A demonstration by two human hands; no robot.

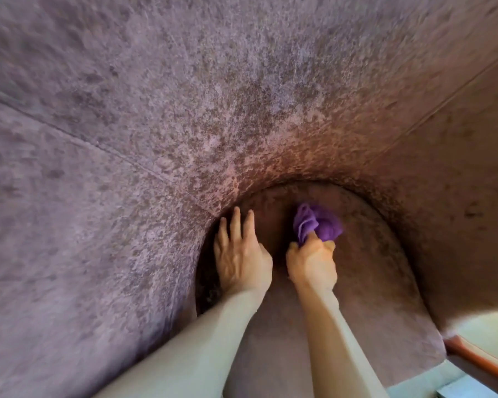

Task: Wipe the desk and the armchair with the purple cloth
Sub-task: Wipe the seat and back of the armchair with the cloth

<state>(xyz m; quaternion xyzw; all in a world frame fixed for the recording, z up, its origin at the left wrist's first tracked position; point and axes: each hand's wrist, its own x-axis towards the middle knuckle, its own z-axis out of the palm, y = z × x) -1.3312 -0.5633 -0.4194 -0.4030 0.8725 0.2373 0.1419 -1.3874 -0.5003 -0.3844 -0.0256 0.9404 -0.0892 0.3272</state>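
Note:
The armchair [184, 116] fills nearly the whole view, covered in mottled mauve velvet, its curved back wrapping around the seat cushion [365, 271]. My right hand [314, 264] is shut on the bunched purple cloth [318, 224], which presses on the rear of the seat near the back. My left hand [240, 254] lies flat on the seat with fingers spread, its fingertips at the crease where the seat meets the back. The desk is out of view.
A dark gap [206, 285] runs between the seat and the left side of the chair. A reddish-brown wooden edge [477, 357] and pale floor [489, 323] show at the lower right corner.

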